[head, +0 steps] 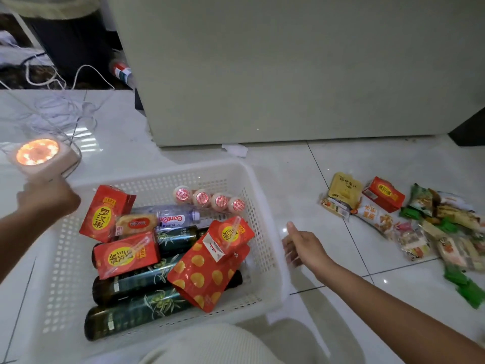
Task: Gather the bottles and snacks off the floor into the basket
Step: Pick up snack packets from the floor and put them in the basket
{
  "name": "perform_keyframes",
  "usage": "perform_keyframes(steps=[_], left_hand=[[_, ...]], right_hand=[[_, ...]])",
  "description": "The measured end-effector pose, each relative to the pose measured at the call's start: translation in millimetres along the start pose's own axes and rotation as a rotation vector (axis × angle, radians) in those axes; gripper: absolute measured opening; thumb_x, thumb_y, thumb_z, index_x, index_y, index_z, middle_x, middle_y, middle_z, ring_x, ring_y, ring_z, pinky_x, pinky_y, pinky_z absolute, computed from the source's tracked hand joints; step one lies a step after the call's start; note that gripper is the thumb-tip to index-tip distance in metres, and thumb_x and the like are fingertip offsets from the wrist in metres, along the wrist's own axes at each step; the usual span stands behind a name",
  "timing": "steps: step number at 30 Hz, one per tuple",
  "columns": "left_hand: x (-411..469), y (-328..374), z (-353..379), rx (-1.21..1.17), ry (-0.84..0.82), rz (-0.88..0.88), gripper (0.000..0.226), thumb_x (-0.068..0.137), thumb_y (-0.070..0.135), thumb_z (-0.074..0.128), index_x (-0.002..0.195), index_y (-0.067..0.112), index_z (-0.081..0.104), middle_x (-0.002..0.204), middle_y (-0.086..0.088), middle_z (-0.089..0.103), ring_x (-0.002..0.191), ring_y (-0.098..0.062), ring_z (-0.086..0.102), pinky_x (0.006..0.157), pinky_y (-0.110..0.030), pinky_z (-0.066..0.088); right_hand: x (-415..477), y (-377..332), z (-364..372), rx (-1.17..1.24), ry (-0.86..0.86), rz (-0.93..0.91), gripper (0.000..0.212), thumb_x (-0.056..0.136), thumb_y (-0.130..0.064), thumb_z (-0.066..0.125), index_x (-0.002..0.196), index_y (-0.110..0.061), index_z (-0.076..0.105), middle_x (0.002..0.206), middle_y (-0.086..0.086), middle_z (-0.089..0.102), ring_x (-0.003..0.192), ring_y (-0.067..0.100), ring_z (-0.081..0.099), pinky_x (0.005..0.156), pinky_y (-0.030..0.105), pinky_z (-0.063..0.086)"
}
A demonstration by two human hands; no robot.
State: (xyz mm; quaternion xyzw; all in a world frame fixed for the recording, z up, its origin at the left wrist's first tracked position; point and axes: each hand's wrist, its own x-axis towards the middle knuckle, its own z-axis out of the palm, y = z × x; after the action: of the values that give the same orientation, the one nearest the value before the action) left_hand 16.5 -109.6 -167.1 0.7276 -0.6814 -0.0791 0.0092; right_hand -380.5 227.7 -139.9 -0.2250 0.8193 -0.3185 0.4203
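A white perforated basket (265, 206) stands on the tiled floor and holds dark green bottles (136, 313), a clear water bottle (175, 219), red drink cartons (105, 214), a red snack pouch (207, 271) and a row of small foil-capped bottles (210, 199). My left hand (49, 200) grips a white pack with an orange round top (39, 156) just left of the basket's far corner. My right hand (301, 245) hovers empty, fingers relaxed, just outside the basket's right wall. A pile of snack packets (425, 227) lies on the floor to the right, with a red carton (387, 194) and a yellow pack (345, 186) among them.
A pale cabinet (288, 69) rises behind the basket. White cables (60, 111) trail over the floor at the far left, near a fallen bottle (122, 70) and someone's dark trouser legs (68, 40). My knee in cream fabric (210, 345) sits at the bottom edge.
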Motion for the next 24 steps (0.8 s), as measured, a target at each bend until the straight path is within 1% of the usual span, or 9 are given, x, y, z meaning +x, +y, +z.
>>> perform_keyframes(steps=[1,3,5,6,9,12,16,20,24], left_hand=[[-8.6,24.2,-9.9,0.025,0.133,0.050,0.051,0.071,0.004,0.060,0.120,0.009,0.050,0.100,-0.037,0.055,0.089,-0.055,0.054,0.079,-0.056,0.046],[-33.4,89.7,-22.7,-0.037,0.307,0.159,0.055,0.082,0.011,0.054,0.134,0.005,0.037,0.123,-0.039,0.044,0.109,-0.058,0.044,0.089,-0.063,0.037],[-65.7,163.9,-24.1,-0.107,0.247,0.283,0.058,0.095,0.025,0.040,0.146,0.005,0.020,0.147,-0.034,0.025,0.132,-0.052,0.026,0.105,-0.059,0.026],[-82.6,198.5,-18.1,-0.134,0.188,0.354,0.060,0.098,0.031,0.036,0.149,0.007,0.015,0.152,-0.030,0.017,0.138,-0.047,0.019,0.111,-0.054,0.021],[-141.1,288.0,7.7,-0.166,0.041,0.622,0.063,0.099,0.042,0.030,0.152,0.015,0.007,0.158,-0.020,0.001,0.146,-0.035,0.003,0.117,-0.042,0.008],[-199.0,347.3,39.2,-0.143,-0.094,0.892,0.064,0.098,0.048,0.028,0.151,0.026,0.002,0.159,-0.009,-0.010,0.147,-0.028,-0.007,0.117,-0.038,0.001],[-241.7,371.8,71.5,0.003,-0.265,1.041,0.067,0.095,0.057,0.023,0.150,0.031,-0.005,0.158,-0.003,-0.019,0.146,-0.024,-0.014,0.117,-0.041,0.001],[-254.5,368.8,81.1,0.109,-0.382,1.006,0.073,0.094,0.060,0.024,0.150,0.027,-0.008,0.157,-0.004,-0.022,0.146,-0.024,-0.014,0.118,-0.041,0.004],[-257.3,362.7,78.3,0.077,-0.391,1.004,0.077,0.093,0.059,0.030,0.150,0.026,-0.010,0.157,-0.003,-0.023,0.146,-0.023,-0.014,0.117,-0.040,0.004]], right_hand=[[5.1,4.1,-11.2,-0.026,0.030,0.007,0.051,0.096,-0.046,0.039,0.072,-0.009,0.065,0.067,0.008,0.067,0.055,0.018,0.060,0.051,0.026,0.050],[20.1,16.8,-40.1,-0.302,0.124,-0.050,0.047,0.097,-0.045,0.038,0.085,-0.008,0.064,0.083,0.010,0.069,0.074,0.024,0.064,0.069,0.035,0.052],[34.7,29.6,-71.9,-0.593,0.213,-0.109,0.043,0.097,-0.045,0.037,0.097,-0.010,0.062,0.097,0.009,0.068,0.092,0.027,0.062,0.077,0.037,0.050],[42.1,36.7,-87.1,-0.654,0.255,-0.125,0.040,0.097,-0.044,0.038,0.104,-0.011,0.062,0.104,0.009,0.067,0.099,0.027,0.061,0.080,0.037,0.049],[62.5,60.5,-126.3,-0.736,0.361,-0.148,0.041,0.096,-0.040,0.042,0.123,-0.011,0.055,0.121,0.013,0.060,0.114,0.030,0.054,0.088,0.038,0.047],[79.3,84.7,-155.4,-0.761,0.405,-0.135,0.042,0.095,-0.037,0.046,0.127,-0.009,0.052,0.126,0.016,0.056,0.117,0.033,0.050,0.090,0.040,0.045],[87.4,114.8,-185.9,-0.859,0.387,-0.113,0.050,0.093,-0.036,0.048,0.135,-0.011,0.041,0.143,0.014,0.041,0.131,0.032,0.037,0.100,0.042,0.040],[87.0,137.6,-202.1,-0.961,0.270,-0.043,0.067,0.092,-0.039,0.048,0.148,-0.017,0.017,0.159,0.008,0.011,0.146,0.029,0.011,0.116,0.047,0.022],[104.7,136.0,-208.6,-0.906,0.243,-0.043,0.085,0.089,-0.036,0.056,0.151,-0.022,0.001,0.160,0.011,-0.008,0.147,0.034,-0.001,0.116,0.054,0.018]])
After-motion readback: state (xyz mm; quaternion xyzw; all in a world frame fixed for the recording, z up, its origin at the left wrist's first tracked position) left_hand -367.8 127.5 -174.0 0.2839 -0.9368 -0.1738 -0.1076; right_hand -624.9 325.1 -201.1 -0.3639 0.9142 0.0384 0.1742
